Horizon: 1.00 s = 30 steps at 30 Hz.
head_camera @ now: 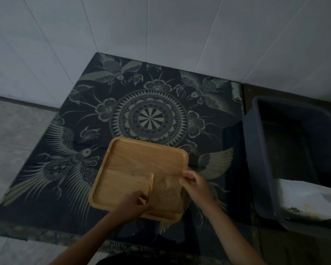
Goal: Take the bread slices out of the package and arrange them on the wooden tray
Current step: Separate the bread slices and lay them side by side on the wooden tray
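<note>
I see dark patterned cloth (149, 115) over the surface, grey bin (287, 155) at right, wooden tray (141, 165) mid-cloth, bread package (166, 190) on its near-right corner, left hand (134, 205) fingers pinching package edge, right hand (194, 183) fingers pinching its top.

I saw a light honey-brown wooden tray (141, 159) with visible grain, lying on a black cloth (69, 115) printed in pale grey-gold: a round mandala with a pinwheel centre, ringed by flowers and long-feathered birds. The bread slice (166, 192) looked speckled tan, close to the tray's tone. Beside it stood a dark grey-blue plastic tub (260, 150). The wall tiles (161, 25) were plain white with thin grey seams.
</note>
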Tool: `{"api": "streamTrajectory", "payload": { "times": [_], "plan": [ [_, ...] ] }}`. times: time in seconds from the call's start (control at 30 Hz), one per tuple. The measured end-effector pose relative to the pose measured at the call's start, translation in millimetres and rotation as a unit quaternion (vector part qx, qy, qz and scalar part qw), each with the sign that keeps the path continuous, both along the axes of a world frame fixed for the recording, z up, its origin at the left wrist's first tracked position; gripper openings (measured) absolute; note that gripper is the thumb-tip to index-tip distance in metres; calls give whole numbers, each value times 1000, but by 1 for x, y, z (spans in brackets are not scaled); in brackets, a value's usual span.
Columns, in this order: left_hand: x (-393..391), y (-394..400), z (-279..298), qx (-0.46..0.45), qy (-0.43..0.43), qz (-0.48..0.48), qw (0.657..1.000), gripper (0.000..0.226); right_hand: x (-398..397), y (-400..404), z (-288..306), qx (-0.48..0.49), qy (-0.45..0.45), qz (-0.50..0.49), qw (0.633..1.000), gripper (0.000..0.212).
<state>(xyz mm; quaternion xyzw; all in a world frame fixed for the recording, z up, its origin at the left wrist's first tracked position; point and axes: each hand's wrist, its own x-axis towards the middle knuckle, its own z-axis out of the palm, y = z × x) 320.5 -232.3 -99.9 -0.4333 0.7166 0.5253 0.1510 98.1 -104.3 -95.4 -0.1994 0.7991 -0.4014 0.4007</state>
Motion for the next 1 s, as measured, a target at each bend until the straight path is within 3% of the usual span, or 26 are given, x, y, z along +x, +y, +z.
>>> {"api": "streamTrajectory", "payload": {
  "times": [0.1,0.27,0.43,0.57,0.73,1.0],
  "plan": [
    [-3,6,0,-61,38,27,997,32,12,23,2,14,-36,-50,998,15],
    [-9,16,-5,-11,65,96,993,31,33,39,0,23,-137,-64,988,17],
    [-6,27,-4,5,70,159,985,27,39,38,-3,30,-146,-68,987,31],
    [-10,34,3,10,75,203,976,18,36,36,2,12,-201,-79,976,15],
    [-15,37,15,95,93,272,953,11,29,37,8,8,-228,-63,972,6],
    [-13,35,29,139,126,303,934,19,25,41,18,-25,-229,-41,972,24]
  ]
}}
